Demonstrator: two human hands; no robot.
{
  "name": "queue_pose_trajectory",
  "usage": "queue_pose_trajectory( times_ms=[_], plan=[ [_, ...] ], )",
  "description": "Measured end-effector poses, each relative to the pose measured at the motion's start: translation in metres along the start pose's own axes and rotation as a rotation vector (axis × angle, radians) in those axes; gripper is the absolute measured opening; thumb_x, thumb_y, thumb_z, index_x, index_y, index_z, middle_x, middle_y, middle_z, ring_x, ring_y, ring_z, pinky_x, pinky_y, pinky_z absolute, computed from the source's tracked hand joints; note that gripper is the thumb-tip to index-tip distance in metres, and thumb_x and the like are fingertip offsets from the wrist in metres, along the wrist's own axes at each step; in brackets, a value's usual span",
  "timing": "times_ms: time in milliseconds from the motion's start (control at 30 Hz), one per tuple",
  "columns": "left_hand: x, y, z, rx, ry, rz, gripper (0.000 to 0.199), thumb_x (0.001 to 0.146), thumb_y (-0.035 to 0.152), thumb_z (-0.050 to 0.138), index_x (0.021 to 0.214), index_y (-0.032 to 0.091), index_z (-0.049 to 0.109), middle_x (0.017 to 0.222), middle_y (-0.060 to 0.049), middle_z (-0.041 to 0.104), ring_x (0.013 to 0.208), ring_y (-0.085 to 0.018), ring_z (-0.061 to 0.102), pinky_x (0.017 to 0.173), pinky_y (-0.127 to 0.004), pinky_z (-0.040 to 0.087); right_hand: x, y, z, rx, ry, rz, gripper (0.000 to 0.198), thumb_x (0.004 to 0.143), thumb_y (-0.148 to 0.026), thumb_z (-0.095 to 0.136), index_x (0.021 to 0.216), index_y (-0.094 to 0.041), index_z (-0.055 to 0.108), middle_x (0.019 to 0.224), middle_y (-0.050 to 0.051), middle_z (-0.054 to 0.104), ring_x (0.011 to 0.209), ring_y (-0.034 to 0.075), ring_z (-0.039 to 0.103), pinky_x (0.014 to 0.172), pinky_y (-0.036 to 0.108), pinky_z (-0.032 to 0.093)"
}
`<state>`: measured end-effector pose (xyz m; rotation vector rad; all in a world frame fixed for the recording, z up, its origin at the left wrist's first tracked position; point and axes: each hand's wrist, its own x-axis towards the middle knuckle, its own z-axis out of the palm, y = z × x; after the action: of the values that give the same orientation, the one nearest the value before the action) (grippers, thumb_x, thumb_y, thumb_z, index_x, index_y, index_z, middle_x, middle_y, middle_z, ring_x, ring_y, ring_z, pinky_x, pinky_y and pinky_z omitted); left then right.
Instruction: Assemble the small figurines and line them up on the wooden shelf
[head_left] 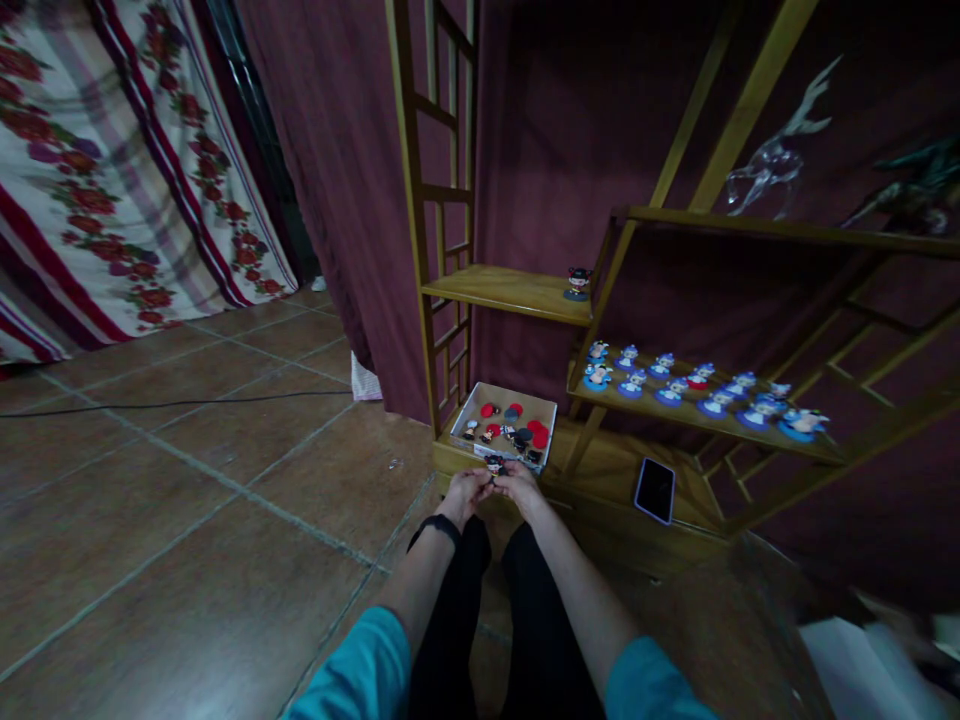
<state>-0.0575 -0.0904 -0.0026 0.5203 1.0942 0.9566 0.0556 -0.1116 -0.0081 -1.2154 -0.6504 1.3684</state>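
Observation:
Both my hands meet in front of the box, holding one small black-haired figurine [494, 466] upright between them. My left hand [466, 492] has its fingers closed at the figurine's lower left side. From the right, the fingers of my right hand [517, 483] close on it too. Just beyond my hands is a shallow open cardboard box [550, 412] on the lowest shelf. Inside lie several loose figurines and red and dark round bases [538, 434]. A similar black-haired figurine [577, 284] stands on a dark base on the shelf above.
Several blue-and-white figurines [673, 390] stand in two rows on the right shelf [652, 408]. Below them lies a phone [655, 490]. A clear deer ornament [772, 165] stands on the upper right shelf. A black cable [180, 404] crosses the tiled floor at left.

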Motion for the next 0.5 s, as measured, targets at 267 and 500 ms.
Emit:
queue_pose_trajectory(
  times_ms=[267, 500],
  plan=[
    [-0.0010, 0.0003, -0.0003, 0.035, -0.022, -0.002, 0.011, 0.067, 0.000, 0.060, 0.064, 0.010, 0.058, 0.051, -0.001, 0.058, 0.041, -0.008, 0.054, 0.046, -0.018, 0.047, 0.0019, 0.0026, 0.0023, -0.029, 0.039, -0.008, 0.035, 0.045, -0.010, 0.062, 0.076, -0.019, 0.049, 0.067, -0.005, 0.061, 0.056, 0.012, 0.059, 0.056, 0.026, 0.049],
    [0.0010, -0.0004, 0.0003, 0.070, -0.024, -0.024, 0.011, 0.070, 0.000, 0.057, 0.069, 0.011, 0.057, 0.050, 0.000, 0.057, 0.040, -0.007, 0.053, 0.045, -0.017, 0.047, 0.0008, -0.0003, 0.0038, -0.029, 0.084, 0.007, 0.034, 0.045, -0.006, 0.058, 0.075, -0.019, 0.049, 0.068, -0.005, 0.061, 0.052, 0.012, 0.058, 0.050, 0.024, 0.048]
  ],
)
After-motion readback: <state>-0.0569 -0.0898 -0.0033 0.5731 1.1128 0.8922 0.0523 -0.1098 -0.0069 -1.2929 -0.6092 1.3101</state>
